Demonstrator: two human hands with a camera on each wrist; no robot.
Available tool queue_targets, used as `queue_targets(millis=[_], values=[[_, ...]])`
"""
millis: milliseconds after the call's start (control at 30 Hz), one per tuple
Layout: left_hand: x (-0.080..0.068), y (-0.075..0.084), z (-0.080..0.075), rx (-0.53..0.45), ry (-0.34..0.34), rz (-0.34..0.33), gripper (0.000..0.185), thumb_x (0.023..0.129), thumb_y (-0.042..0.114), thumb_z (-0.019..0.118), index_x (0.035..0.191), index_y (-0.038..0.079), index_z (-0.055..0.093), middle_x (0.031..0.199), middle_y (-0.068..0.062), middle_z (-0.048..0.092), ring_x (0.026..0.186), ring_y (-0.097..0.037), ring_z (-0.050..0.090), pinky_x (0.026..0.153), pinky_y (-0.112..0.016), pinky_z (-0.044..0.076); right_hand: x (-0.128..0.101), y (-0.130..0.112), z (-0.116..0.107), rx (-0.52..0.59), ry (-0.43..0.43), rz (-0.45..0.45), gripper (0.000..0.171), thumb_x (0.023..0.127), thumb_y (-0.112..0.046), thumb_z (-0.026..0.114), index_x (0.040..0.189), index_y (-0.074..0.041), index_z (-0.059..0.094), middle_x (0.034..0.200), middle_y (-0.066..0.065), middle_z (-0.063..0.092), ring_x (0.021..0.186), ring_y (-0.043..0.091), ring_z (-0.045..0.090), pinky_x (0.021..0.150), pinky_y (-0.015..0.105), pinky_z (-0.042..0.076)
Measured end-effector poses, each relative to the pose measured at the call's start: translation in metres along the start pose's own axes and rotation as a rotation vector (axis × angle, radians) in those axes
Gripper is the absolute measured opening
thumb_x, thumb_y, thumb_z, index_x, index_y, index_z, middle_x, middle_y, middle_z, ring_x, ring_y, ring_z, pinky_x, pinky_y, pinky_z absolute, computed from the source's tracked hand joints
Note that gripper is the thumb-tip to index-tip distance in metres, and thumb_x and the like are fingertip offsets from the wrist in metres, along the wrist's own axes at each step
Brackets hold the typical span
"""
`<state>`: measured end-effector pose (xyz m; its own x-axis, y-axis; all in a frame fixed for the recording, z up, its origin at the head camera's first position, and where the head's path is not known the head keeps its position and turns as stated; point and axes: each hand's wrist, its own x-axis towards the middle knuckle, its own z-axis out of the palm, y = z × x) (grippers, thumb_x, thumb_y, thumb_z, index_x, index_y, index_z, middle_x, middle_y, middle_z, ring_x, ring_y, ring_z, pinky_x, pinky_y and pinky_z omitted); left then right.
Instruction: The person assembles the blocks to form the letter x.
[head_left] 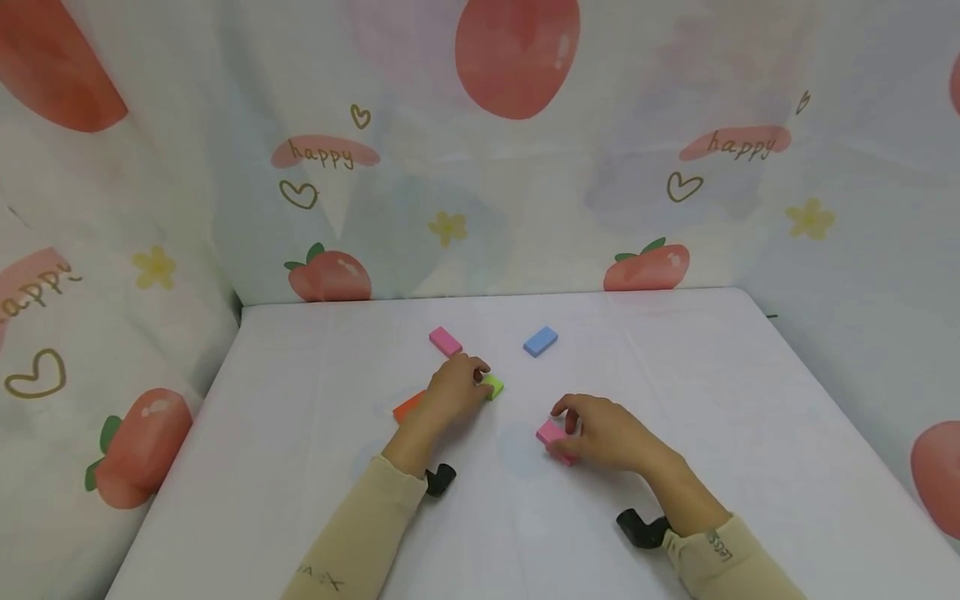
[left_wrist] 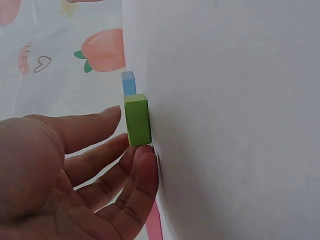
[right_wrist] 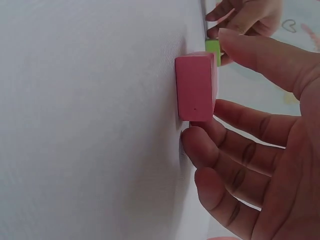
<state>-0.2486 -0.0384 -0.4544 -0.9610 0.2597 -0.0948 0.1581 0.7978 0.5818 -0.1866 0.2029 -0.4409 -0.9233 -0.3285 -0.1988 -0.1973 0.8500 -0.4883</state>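
A small green block (head_left: 492,386) lies on the white table, with my left hand (head_left: 455,390) around its near side. In the left wrist view, a narrow gap shows between the thumb and that block (left_wrist: 137,122), while the bent fingertips come right up to its lower end. Nearer and to the right, my right hand (head_left: 607,432) is at a pink block (head_left: 551,433). The right wrist view has the thumb apart from this pink block (right_wrist: 194,90) and the loosely bent fingers close to its opposite side.
Behind the left hand lies another pink block (head_left: 446,341), with a blue block (head_left: 540,341) to its right. An orange block (head_left: 408,406) is partly hidden by the left wrist. Printed cloth (head_left: 510,200) hangs along the table's back and sides.
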Motion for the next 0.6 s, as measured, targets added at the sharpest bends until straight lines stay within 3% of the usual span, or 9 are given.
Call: queue_targets(millis=[367, 600], values=[[-0.0010, -0.0016, 0.0028, -0.073, 0.010, -0.046, 0.030, 0.089, 0.023, 0.070, 0.116, 0.013, 0.067, 0.100, -0.002, 0.063, 0.091, -0.016, 0.056, 0.084, -0.034, 0.047, 0.0034, 0.0007, 0.0047, -0.007, -0.007, 0.001, 0.036, 0.075, -0.034, 0.082, 0.103, -0.020, 0.063, 0.079, -0.006, 0.057, 0.070, 0.012, 0.051, 0.064, 0.029, 0.042], [-0.0023, -0.0054, 0.0048, -0.118, 0.016, -0.038, 0.034, 0.089, 0.024, 0.071, 0.122, 0.020, 0.066, 0.094, 0.000, 0.060, 0.084, -0.016, 0.054, 0.077, -0.031, 0.045, 0.0066, 0.0015, 0.0058, -0.012, -0.011, 0.012, 0.037, 0.075, -0.035, 0.082, 0.103, -0.022, 0.062, 0.078, -0.007, 0.056, 0.069, 0.012, 0.051, 0.063, 0.029, 0.042]])
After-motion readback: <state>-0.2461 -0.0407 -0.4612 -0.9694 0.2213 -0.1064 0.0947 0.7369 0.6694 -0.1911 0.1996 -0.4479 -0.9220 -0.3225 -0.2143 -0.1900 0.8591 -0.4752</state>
